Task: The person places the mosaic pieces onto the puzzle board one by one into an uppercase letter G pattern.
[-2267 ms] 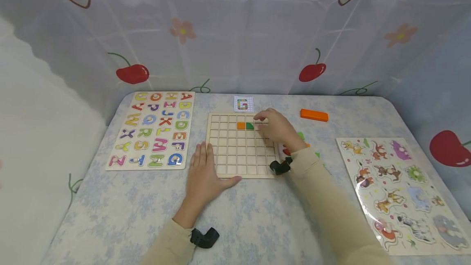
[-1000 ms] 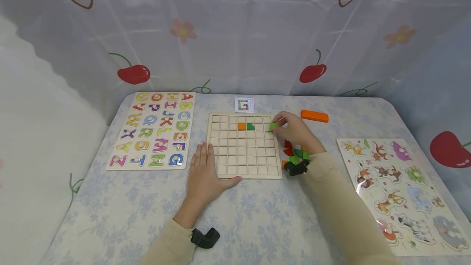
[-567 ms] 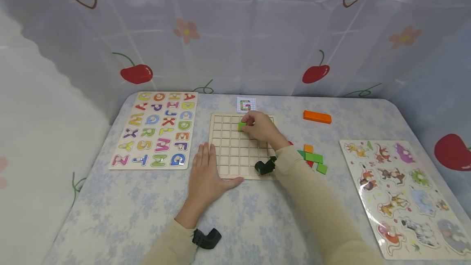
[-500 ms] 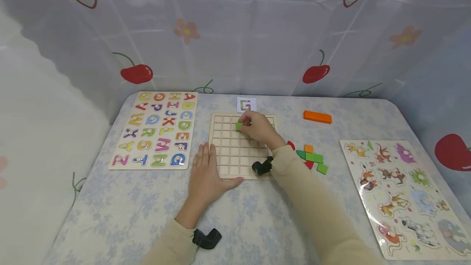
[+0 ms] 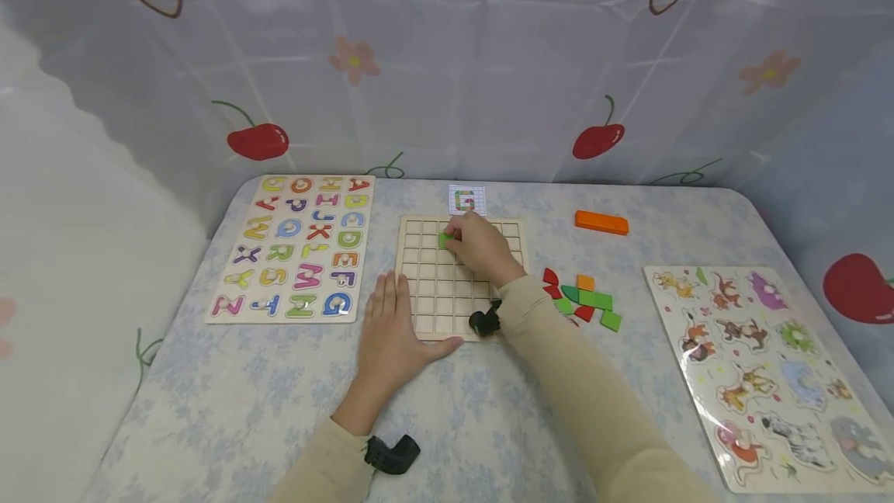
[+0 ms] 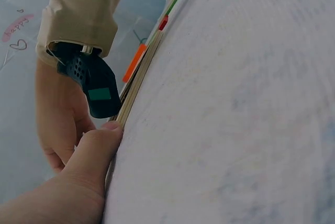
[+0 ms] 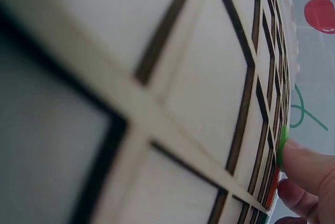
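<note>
My right hand [image 5: 482, 247] pinches a light green square tile [image 5: 444, 241] over the upper part of a wooden grid board [image 5: 426, 324]. In the right wrist view, the green tile [image 7: 283, 143] is at the thumb, with an orange tile [image 7: 272, 187] just beyond it on the board; the hand covers that orange tile in the head view. My left hand [image 5: 387, 332] rests along the board's left edge with fingers straight, its thumb at the front edge. A small card [image 5: 466, 199] with a coloured G pattern lies behind the board.
Right of the board lie several loose red, green and orange tiles [image 5: 587, 300]. An orange block [image 5: 601, 223] sits behind them. A letter puzzle board [image 5: 289, 248] stands at left, an animal puzzle board [image 5: 761, 379] at right.
My right hand has picked up the light green tile and carried it leftward across the board, over the orange and dark green tiles there. My left hand has stayed at the board's edge.
</note>
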A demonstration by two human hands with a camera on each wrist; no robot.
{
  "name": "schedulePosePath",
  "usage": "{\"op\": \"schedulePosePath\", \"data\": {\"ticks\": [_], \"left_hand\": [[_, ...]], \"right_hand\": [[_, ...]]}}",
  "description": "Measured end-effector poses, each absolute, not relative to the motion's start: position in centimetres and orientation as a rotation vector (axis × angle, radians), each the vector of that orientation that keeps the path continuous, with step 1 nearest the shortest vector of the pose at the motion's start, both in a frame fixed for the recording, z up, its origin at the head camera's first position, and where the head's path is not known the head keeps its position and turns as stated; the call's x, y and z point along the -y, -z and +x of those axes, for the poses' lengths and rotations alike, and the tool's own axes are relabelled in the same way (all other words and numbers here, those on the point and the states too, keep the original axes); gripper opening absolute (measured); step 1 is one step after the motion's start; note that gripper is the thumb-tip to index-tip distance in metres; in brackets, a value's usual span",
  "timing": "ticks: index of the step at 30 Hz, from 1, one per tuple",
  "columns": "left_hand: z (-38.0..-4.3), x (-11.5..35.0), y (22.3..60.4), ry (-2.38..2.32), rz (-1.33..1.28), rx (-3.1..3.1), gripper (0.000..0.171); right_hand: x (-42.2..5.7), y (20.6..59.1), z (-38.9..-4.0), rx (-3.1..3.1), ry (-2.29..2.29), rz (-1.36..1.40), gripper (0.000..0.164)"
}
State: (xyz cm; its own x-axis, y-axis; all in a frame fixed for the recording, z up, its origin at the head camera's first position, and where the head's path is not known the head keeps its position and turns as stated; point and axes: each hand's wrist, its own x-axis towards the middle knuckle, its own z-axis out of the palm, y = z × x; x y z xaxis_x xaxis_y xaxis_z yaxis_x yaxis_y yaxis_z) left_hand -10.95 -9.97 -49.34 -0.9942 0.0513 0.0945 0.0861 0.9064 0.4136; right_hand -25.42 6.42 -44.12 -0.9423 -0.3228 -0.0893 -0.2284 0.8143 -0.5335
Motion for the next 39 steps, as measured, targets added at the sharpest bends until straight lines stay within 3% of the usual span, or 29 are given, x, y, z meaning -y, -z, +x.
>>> {"op": "schedulePosePath", "data": {"ticks": [16, 32, 39], "left_hand": [[-10.8, 10.0, 49.1, 0.673, -0.097, 3.003, 0.139], [-10.8, 10.0, 49.3, 0.683, -0.116, 3.001, 0.139], [-10.9, 9.9, 49.3, 0.681, -0.114, 2.998, 0.139]], "right_hand": [[-8.7, 42.8, -23.5, -2.818, 0.737, -0.49, 0.034], [-20.8, 41.2, -20.1, -2.745, 0.745, -0.271, 0.036], [-23.4, 41.0, -18.7, -2.647, 0.599, -0.28, 0.034]]}}
